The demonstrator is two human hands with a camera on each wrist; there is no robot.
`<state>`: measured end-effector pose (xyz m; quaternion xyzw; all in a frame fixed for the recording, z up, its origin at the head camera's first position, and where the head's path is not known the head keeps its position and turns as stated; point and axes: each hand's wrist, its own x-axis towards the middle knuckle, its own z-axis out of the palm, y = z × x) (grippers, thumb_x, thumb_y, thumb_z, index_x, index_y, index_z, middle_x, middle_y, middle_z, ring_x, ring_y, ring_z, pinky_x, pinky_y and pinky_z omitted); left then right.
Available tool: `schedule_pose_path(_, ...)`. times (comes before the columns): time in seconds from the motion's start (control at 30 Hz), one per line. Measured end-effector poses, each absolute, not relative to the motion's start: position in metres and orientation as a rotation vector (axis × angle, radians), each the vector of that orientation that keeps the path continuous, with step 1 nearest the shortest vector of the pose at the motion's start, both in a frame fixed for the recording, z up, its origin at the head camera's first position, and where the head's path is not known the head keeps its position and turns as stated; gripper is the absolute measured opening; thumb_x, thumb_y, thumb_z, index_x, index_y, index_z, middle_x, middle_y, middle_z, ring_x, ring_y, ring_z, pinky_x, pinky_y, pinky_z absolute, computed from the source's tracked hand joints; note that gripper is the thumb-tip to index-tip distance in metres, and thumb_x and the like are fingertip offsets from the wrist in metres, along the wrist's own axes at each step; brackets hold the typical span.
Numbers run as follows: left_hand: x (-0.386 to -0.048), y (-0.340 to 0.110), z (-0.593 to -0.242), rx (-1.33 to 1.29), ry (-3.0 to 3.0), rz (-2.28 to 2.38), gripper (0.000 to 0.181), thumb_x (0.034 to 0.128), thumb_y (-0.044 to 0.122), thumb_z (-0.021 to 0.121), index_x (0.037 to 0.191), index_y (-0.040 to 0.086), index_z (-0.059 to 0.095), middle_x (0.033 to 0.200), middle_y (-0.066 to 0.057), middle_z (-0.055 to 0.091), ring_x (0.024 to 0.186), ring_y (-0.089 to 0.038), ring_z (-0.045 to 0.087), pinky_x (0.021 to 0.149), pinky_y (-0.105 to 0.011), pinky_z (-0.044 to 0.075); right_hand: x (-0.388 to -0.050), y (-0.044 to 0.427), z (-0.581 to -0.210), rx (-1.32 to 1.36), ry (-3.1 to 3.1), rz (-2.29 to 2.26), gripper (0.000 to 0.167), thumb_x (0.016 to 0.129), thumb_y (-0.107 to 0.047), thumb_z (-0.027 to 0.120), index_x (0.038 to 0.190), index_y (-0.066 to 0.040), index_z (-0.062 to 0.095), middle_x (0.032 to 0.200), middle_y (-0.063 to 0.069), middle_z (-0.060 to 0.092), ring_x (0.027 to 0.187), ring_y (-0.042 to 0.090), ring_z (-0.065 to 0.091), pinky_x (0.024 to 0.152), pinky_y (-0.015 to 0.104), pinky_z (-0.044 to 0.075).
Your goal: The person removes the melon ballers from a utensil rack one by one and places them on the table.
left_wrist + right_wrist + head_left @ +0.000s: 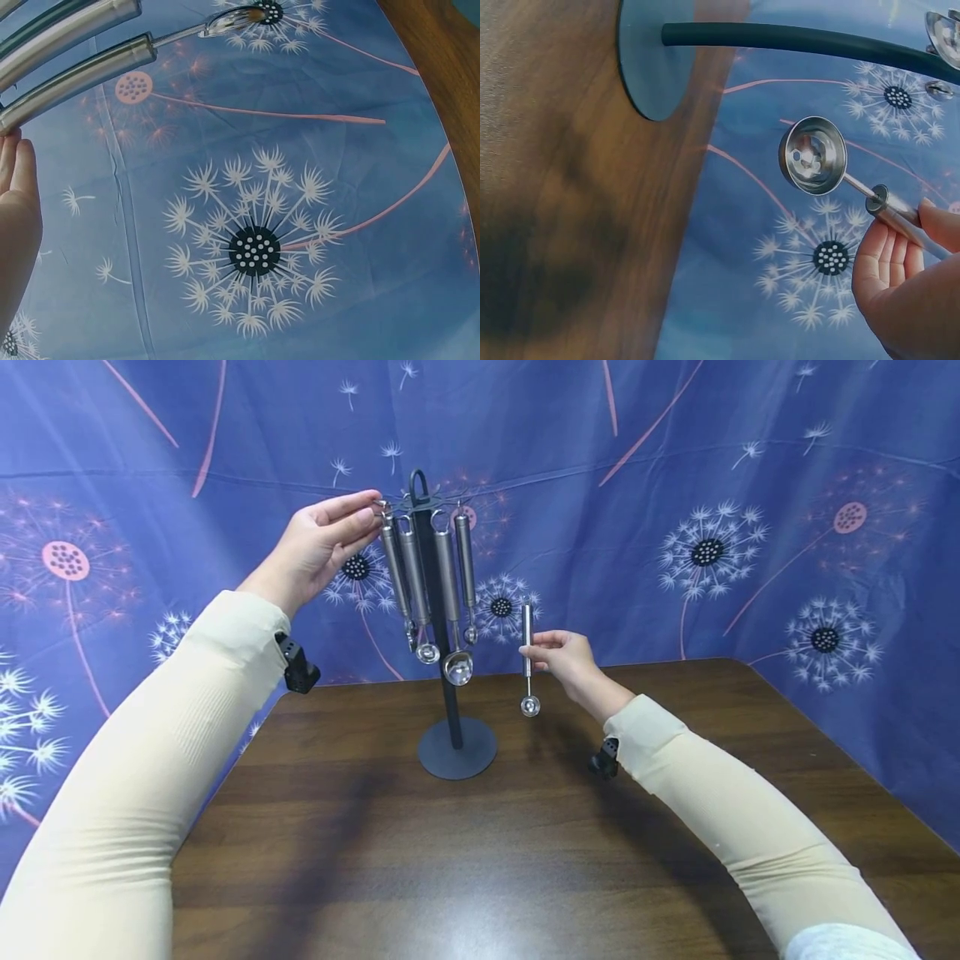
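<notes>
My right hand (pixel 567 661) pinches the handle of a metal melon baller (pixel 527 647) between thumb and fingers, to the right of a dark rack (pixel 450 702). The tool hangs upright above the table, bowl down; its round bowl (pixel 813 156) shows plainly in the right wrist view. Several metal-handled scoops (pixel 446 577) hang from the rack's hooks. At the rack's top left, my left hand (pixel 315 539) reaches with nearly straight fingers to the hook and handle top of the leftmost tool (pixel 395 568). In the left wrist view, fingertips touch a handle end (pixel 45 97).
The rack's round base (pixel 457 749) stands on a brown wooden table (pixel 420 860), near its back edge. Behind it hangs a blue cloth (pixel 570 552) with a dandelion print. A small black camera (pixel 297 664) sits at the left wrist, another (pixel 604 760) at the right.
</notes>
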<state>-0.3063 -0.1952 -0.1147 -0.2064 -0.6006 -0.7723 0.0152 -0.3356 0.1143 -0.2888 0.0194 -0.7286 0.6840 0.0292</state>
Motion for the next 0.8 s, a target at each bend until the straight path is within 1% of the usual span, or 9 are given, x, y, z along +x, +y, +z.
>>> schedule_pose_path(0.07, -0.306, -0.195, -0.114, -0.627, -1.886, -2.384, 0.059, 0.0878, 0.003, 0.069, 0.142, -0.002, 0.045, 0.131, -0.012, 0.058, 0.132, -0.024, 0.047, 0.104, -0.022, 0.049, -0.336, 0.115, -0.292, 0.046, -2.253, 2.124, 0.04, 0.087, -0.006, 0.072, 0.122, 0.008, 0.059, 0.079, -0.008, 0.063, 0.071, 0.003, 0.064, 0.096, 0.039, 0.056)
schedule_pose_path(0.2, -0.304, -0.194, -0.113, -0.604, -1.921, -2.35, 0.059, 0.0873, 0.005, 0.07, 0.141, -0.001, 0.046, 0.139, -0.014, 0.053, 0.132, -0.023, 0.047, 0.108, -0.024, 0.045, -0.335, 0.118, -0.299, 0.023, -2.284, 2.125, 0.041, 0.087, -0.006, 0.072, 0.123, 0.008, 0.058, 0.08, -0.008, 0.063, 0.07, 0.002, 0.063, 0.082, 0.026, 0.06)
schedule_pose_path(0.27, -0.303, -0.194, -0.113, -0.601, -1.927, -2.341, 0.059, 0.0869, 0.005, 0.07, 0.141, -0.001, 0.046, 0.139, -0.014, 0.053, 0.133, -0.023, 0.047, 0.109, -0.024, 0.044, -0.335, 0.118, -0.302, 0.01, -2.295, 2.127, 0.041, 0.087, -0.006, 0.072, 0.122, 0.009, 0.058, 0.08, -0.007, 0.062, 0.07, 0.002, 0.062, 0.076, 0.021, 0.059)
schedule_pose_path(0.3, -0.303, -0.194, -0.113, -0.602, -1.927, -2.34, 0.06, 0.0868, 0.005, 0.07, 0.141, -0.001, 0.046, 0.138, -0.014, 0.054, 0.132, -0.023, 0.047, 0.109, -0.024, 0.044, -0.335, 0.118, -0.303, -0.001, -2.298, 2.128, 0.04, 0.087, -0.006, 0.072, 0.122, 0.009, 0.058, 0.08, -0.007, 0.062, 0.069, 0.002, 0.062, 0.075, 0.02, 0.059)
schedule_pose_path(0.47, -0.302, -0.194, -0.113, -0.612, -1.935, -2.332, 0.059, 0.0872, 0.005, 0.07, 0.141, 0.0, 0.046, 0.131, -0.011, 0.058, 0.131, -0.023, 0.048, 0.109, -0.024, 0.044, -0.336, 0.118, -0.31, -0.05, -2.318, 2.13, 0.038, 0.086, -0.006, 0.073, 0.118, 0.008, 0.06, 0.081, -0.005, 0.061, 0.069, 0.003, 0.063, 0.075, 0.02, 0.059)
schedule_pose_path(0.53, -0.302, -0.194, -0.112, -0.61, -1.939, -2.336, 0.06, 0.0874, 0.006, 0.07, 0.141, 0.0, 0.045, 0.133, -0.011, 0.056, 0.132, -0.023, 0.048, 0.109, -0.024, 0.044, -0.337, 0.119, -0.312, -0.057, -2.32, 2.136, 0.038, 0.086, -0.005, 0.073, 0.118, 0.009, 0.059, 0.08, -0.005, 0.062, 0.068, 0.004, 0.064, 0.072, 0.019, 0.059)
schedule_pose_path(0.7, -0.303, -0.193, -0.111, -0.589, -1.959, -2.333, 0.06, 0.0878, 0.008, 0.07, 0.142, 0.0, 0.045, 0.143, -0.015, 0.049, 0.134, -0.023, 0.046, 0.11, -0.024, 0.043, -0.338, 0.12, -0.318, -0.088, -2.305, 2.16, 0.037, 0.086, -0.004, 0.072, 0.117, 0.009, 0.059, 0.076, -0.005, 0.062, 0.065, 0.006, 0.063, 0.07, 0.02, 0.059)
schedule_pose_path(0.8, -0.303, -0.194, -0.112, -0.576, -1.971, -2.319, 0.059, 0.088, 0.009, 0.07, 0.141, 0.001, 0.046, 0.145, -0.015, 0.047, 0.134, -0.024, 0.046, 0.11, -0.024, 0.043, -0.339, 0.12, -0.322, -0.101, -2.307, 2.171, 0.036, 0.086, -0.003, 0.072, 0.116, 0.009, 0.059, 0.076, -0.005, 0.062, 0.064, 0.007, 0.064, 0.069, 0.02, 0.059)
